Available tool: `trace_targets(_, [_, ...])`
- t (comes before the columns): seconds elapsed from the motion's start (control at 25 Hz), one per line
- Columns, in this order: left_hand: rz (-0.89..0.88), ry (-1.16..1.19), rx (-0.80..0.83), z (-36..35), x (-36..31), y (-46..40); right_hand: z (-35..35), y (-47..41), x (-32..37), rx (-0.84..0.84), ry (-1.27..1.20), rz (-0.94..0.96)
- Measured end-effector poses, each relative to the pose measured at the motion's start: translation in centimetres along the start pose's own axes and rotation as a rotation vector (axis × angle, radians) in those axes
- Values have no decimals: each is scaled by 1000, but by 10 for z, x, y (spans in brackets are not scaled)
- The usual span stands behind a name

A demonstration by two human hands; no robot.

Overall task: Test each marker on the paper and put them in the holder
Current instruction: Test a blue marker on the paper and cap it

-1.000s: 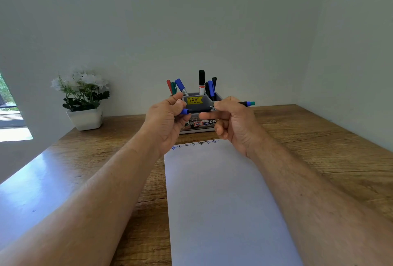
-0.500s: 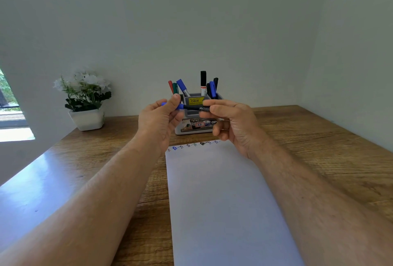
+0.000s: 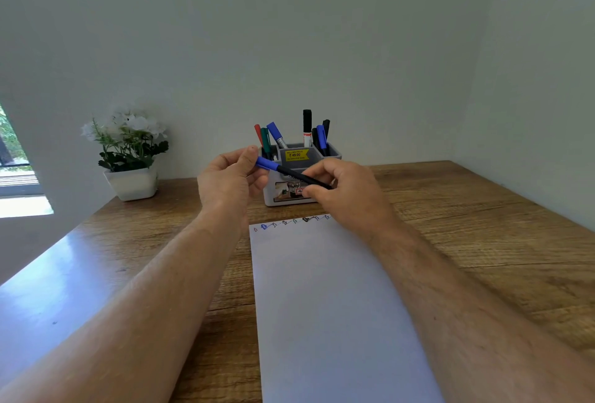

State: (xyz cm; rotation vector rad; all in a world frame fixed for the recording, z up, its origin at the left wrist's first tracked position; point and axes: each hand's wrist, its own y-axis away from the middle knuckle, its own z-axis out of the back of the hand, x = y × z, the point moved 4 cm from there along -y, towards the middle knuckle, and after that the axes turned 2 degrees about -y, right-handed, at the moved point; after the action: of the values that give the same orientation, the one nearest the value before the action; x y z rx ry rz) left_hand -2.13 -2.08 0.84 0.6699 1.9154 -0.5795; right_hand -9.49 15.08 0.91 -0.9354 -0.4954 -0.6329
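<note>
Marker (image 3: 291, 173) slants, blue cap up-left in left hand (image 3: 230, 182) fingers; right hand (image 3: 346, 191) fingers clamp barrel.

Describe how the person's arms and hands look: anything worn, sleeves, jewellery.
Both forearms are bare for their whole visible length; no sleeves show. The left hand and right hand are bare too: no gloves, and no rings, watch or bands visible on the fingers or wrists. Fine hair shows on both forearms. The upper arms are out of frame.
</note>
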Motion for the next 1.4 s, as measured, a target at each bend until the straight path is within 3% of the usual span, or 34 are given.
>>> trace_targets(0.48, [-75,-18,-18,3,1,-2,6,0,0,-58,-32,-31])
trace_targets(0.64, [-158,-97,-38,4,-6,-4,4,-2,6,-36,-67,-41])
trace_targets(1.04, [-174,-101,-43,3,-4,-7,1,-1,9,35,-53,-74])
trace_targets(1.4, [-244,-228,66,-11,-5,7,-2,0,10,23,-42,-31])
